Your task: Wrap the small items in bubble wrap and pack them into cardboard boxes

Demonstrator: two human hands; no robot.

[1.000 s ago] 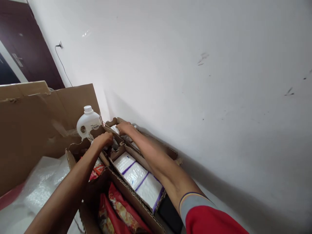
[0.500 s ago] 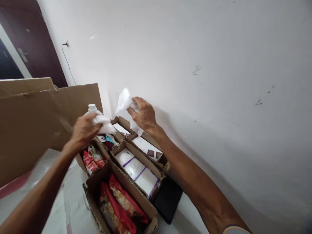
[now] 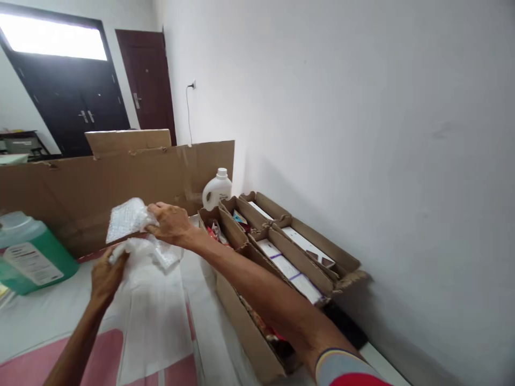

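My right hand [image 3: 171,222] is closed on a piece of clear bubble wrap [image 3: 129,219], held above the white-covered surface [image 3: 156,316]. Just below and to the left, my left hand [image 3: 105,276] grips a second crumpled piece of plastic wrap [image 3: 151,252]. Both hands sit left of the row of open cardboard boxes [image 3: 241,316] along the wall. The boxes hold white packs with purple stripes [image 3: 289,268] and red snack packets [image 3: 215,231].
A white plastic jug [image 3: 217,188] stands behind the boxes. A green liquid container [image 3: 30,252] sits at the far left. A large flattened cardboard sheet [image 3: 100,187] stands upright behind the hands. Dark doors [image 3: 147,80] are at the back; a white wall runs along the right.
Both hands lifted plastic wrap out of the far boxes and carried it left, away from the boxes and over the white surface. The view swung left, showing the doors and green container.
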